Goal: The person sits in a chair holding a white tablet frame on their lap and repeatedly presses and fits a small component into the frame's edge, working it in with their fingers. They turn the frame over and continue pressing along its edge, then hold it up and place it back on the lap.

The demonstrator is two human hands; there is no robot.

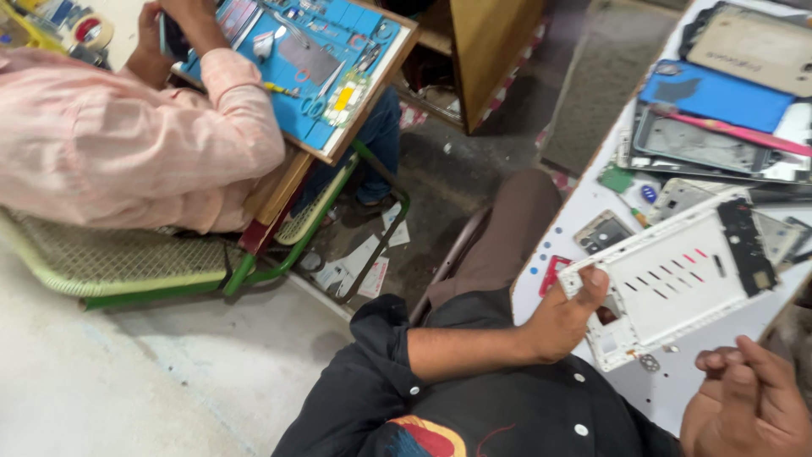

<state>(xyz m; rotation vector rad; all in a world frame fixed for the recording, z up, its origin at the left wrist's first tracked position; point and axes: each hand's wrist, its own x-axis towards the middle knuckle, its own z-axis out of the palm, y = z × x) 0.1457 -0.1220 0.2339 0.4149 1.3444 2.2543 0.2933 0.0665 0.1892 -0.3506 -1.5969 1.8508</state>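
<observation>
left hand point(562, 317) has its grip clamped on the corner of a white tablet mid-frame point(677, 283), held over the white desk point(541, 254) | right hand point(744, 406) loose, fingers curled, holding nothing, just below the frame | spare phone housings point(710, 144) piled behind | person in pink shirt point(127, 135) at a blue repair mat point(313, 68)
</observation>
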